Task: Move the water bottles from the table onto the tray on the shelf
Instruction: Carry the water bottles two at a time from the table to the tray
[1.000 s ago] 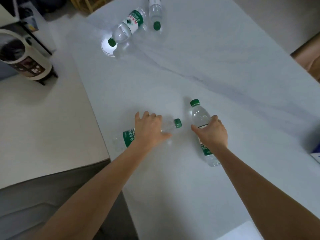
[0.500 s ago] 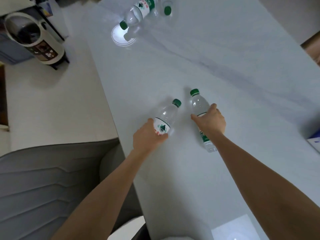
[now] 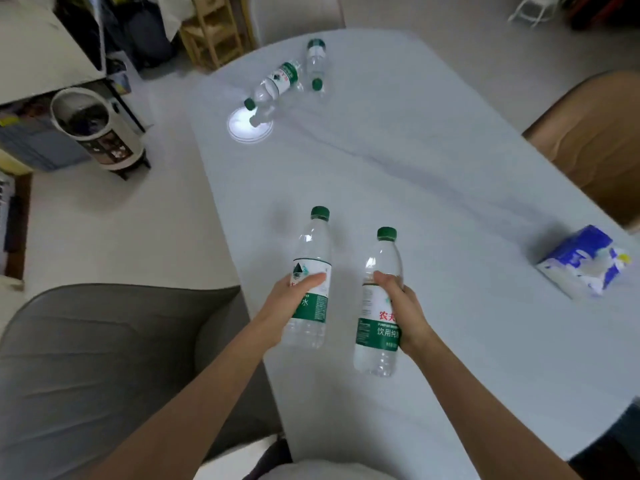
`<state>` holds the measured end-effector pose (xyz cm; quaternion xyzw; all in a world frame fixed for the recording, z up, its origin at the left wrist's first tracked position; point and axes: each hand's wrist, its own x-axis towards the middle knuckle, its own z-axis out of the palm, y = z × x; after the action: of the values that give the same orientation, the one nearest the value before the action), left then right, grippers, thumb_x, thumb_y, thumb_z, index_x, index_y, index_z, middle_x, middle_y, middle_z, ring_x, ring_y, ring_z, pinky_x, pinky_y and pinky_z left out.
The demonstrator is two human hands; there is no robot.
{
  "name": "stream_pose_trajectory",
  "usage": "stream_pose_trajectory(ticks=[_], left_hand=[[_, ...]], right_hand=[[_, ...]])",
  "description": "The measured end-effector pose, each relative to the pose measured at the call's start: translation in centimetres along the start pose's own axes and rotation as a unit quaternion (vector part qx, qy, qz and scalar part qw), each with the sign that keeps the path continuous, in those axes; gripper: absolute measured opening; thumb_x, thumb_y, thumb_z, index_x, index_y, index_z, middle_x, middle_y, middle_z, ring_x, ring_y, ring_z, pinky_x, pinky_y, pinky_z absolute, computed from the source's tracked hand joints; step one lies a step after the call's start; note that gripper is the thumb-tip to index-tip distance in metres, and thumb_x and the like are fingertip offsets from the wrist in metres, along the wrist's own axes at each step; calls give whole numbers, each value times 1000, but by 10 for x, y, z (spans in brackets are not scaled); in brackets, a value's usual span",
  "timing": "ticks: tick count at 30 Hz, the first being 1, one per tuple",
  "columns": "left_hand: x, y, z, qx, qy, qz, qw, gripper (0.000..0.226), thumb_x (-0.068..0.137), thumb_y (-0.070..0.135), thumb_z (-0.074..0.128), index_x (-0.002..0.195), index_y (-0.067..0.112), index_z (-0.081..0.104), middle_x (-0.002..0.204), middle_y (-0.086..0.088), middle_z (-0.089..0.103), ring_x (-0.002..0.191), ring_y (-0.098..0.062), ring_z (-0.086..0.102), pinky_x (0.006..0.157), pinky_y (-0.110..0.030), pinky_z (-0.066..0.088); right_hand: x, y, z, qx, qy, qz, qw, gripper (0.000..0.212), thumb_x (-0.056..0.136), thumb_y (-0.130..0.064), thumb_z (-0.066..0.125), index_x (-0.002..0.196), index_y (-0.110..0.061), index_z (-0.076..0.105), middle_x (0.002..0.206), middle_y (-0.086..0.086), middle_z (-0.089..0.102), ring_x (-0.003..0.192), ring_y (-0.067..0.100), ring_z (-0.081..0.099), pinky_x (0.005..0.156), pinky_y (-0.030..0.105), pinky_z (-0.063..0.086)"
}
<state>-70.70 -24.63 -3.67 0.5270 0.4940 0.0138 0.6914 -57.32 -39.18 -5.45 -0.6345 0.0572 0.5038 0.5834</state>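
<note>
Carrying is the step you are in now, judging by how things stand: the pale table spreads out ahead of you, a grey chair sits at its near left edge and a brown chair at its far right, and you have one bottle off the surface in each fist. Your left hand is wrapped around the label of the left bottle, thumb across the front, cap pointing up and away; your right hand is closed the same way around the middle of the right bottle, which is held just beside the first and a little lower in the frame. Two more bottles lie on their sides at the far end of the table, near a bright round patch of light, so the job looks roughly half begun at best. A blue tissue pack rests off to your right, well apart from your load. Neither shelf nor tray can be made out for certain here, so your next move calls for turning to find them, keeping both grips firm, and setting each bottle down on the tray.
</note>
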Motion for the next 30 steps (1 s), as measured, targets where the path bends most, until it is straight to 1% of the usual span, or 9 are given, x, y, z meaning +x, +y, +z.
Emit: stream_pose_trajectory(ticks=[4, 8, 12, 14, 18, 22, 25, 27, 30], left_hand=[[-36, 6, 12, 20, -55, 68, 996, 21, 87, 36, 64, 105, 25, 62, 92, 4, 72, 82, -11, 68, 63, -23, 46], [-69, -15, 13, 19, -112, 107, 988, 14, 88, 34, 64, 99, 25, 63, 91, 2, 72, 81, -14, 69, 64, -24, 50], [-102, -55, -1, 67, -185, 111, 974, 25, 85, 39, 66, 104, 24, 62, 96, -5, 71, 88, -22, 68, 81, -39, 55], [-122, -73, -5, 99, -223, 115, 963, 30, 82, 42, 69, 107, 25, 63, 102, -6, 72, 95, -24, 69, 90, -45, 54], [-179, -111, 9, 148, -308, 109, 934, 23, 85, 38, 67, 105, 27, 61, 106, -8, 70, 98, -26, 67, 87, -42, 54], [-248, -165, 36, 207, -390, 118, 889, 25, 85, 38, 67, 107, 29, 59, 106, -2, 70, 95, -19, 67, 82, -34, 55], [-307, -213, 56, 245, -448, 123, 851, 21, 86, 35, 68, 104, 32, 60, 97, 8, 71, 83, -8, 67, 66, -22, 52], [-349, -249, 68, 264, -480, 121, 828, 22, 85, 29, 70, 105, 28, 60, 101, -1, 72, 81, -12, 69, 65, -23, 54], [-414, -310, 83, 298, -522, 106, 792, 26, 85, 27, 71, 108, 23, 61, 103, -7, 72, 86, -21, 70, 72, -32, 58]], right_hand=[[-52, 14, 0, 51, 9, -53, 997, 35, 87, -34, 64, 109, -7, 59, 84, 17, 70, 73, 29, 69, 70, 38, 57], [-109, 52, 2, 109, 76, -99, 986, 28, 88, -32, 63, 101, -8, 58, 74, 12, 69, 66, 26, 68, 64, 35, 59], [-170, 112, 14, 157, 158, -110, 969, 29, 87, -35, 64, 96, -8, 58, 73, 12, 67, 63, 26, 66, 62, 33, 58], [-204, 142, 19, 181, 192, -116, 958, 29, 86, -34, 65, 97, -8, 58, 74, 12, 67, 63, 25, 65, 62, 33, 57], [-284, 203, 16, 215, 261, -144, 930, 35, 85, -32, 67, 107, -7, 57, 72, 7, 66, 62, 20, 65, 61, 30, 56], [-366, 278, 5, 285, 360, -166, 873, 31, 84, -29, 70, 106, -10, 59, 68, 3, 67, 56, 15, 65, 55, 26, 54], [-424, 340, -1, 346, 431, -166, 817, 32, 81, -31, 72, 105, -11, 62, 73, 6, 69, 59, 18, 66, 58, 28, 55], [-463, 385, -5, 384, 468, -174, 777, 32, 80, -30, 73, 104, -11, 63, 72, 6, 69, 60, 20, 65, 65, 32, 56], [-526, 457, -8, 414, 512, -176, 732, 32, 80, -29, 73, 104, -10, 63, 71, 7, 68, 62, 22, 65, 68, 36, 55]])
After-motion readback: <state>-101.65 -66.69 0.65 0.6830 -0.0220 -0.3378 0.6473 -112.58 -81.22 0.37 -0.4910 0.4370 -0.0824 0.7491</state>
